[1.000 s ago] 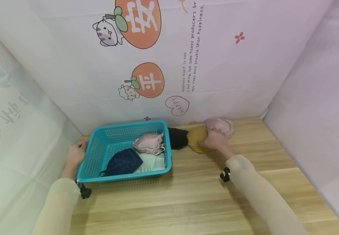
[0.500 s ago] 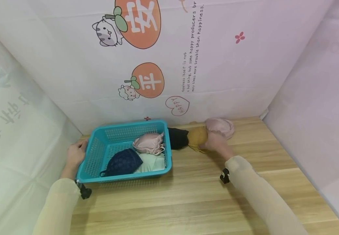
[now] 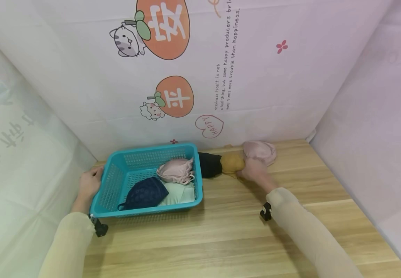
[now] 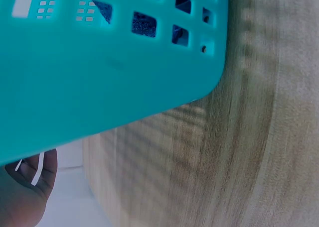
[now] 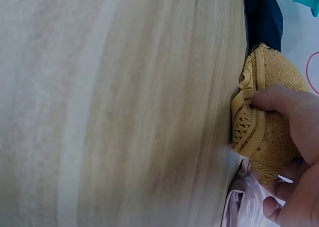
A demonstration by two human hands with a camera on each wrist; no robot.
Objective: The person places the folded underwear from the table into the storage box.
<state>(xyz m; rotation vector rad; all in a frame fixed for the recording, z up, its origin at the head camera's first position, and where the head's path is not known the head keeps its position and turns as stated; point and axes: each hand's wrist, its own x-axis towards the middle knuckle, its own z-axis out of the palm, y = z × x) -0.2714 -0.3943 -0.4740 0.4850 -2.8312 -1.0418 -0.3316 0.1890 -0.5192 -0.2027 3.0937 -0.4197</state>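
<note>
My left hand point(image 3: 90, 183) grips the left rim of a turquoise plastic basket point(image 3: 111, 208); its fingertips are partly hidden there. Inside, a pale pink bra point(image 3: 174, 170) and a navy bra point(image 3: 144, 193) lie with a pale mint garment point(image 3: 179, 193). Right of the basket, my right hand point(image 3: 257, 170) holds a mustard lace bra point(image 5: 266, 112), thumb on its lace band and fingers at its far side in the right wrist view. A black garment point(image 3: 210, 165) lies between the mustard bra and the basket. Beyond the right hand sits another pale pink bra point(image 3: 261, 150).
The garments outside the basket form a row on the wood-grain table point(image 3: 228, 231), along the foot of a printed white back sheet point(image 3: 256, 96). White sheets also hang at the left point(image 3: 19, 154) and right point(image 3: 377, 146).
My right hand has drawn in the loose lower edge of the mustard bra, so less of it spreads on the table. The left hand and the basket have stayed in place.
</note>
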